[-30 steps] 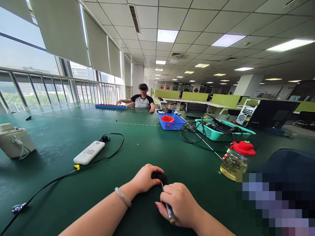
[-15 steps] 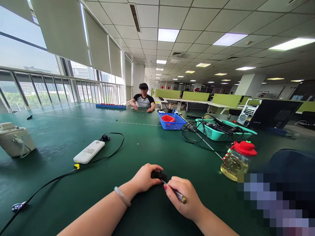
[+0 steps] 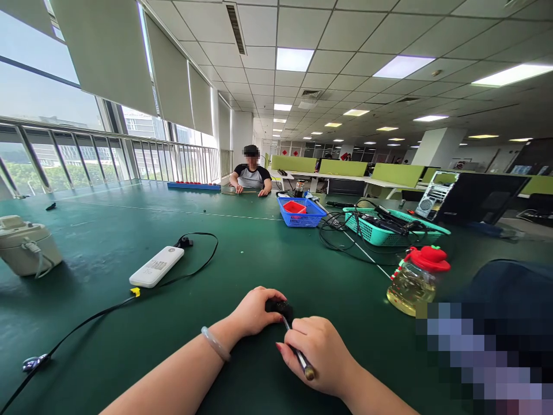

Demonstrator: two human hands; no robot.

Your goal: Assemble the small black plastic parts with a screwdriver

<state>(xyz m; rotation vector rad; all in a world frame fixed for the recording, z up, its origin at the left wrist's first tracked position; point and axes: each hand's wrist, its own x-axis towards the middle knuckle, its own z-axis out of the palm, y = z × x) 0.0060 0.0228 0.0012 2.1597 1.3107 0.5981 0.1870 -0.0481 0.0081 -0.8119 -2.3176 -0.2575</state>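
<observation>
My left hand (image 3: 256, 311), a pale bangle on its wrist, is closed around a small dark object (image 3: 277, 306) at the front of the green table. That object is black and rough-looking; the fingers cover part of it, so its kind cannot be made out. Between the fingers and thumb of my right hand (image 3: 320, 353) is a slim screwdriver (image 3: 303, 364) with a thin metal shaft and a brassy handle end. Its shaft slants toward the black object, and the tip reaches it close to my left thumb.
A white power bank (image 3: 156, 267) with a black cable lies left. To the right stands a red-lidded bottle (image 3: 412, 288). Farther back are a blue basket (image 3: 301, 218) and a teal basket (image 3: 371, 230) with cables. A person (image 3: 252, 173) sits across the table (image 3: 216, 369).
The screwdriver's handle end has swung left and down, toward me, and my right hand has turned with it. My left hand and the black object have barely moved.
</observation>
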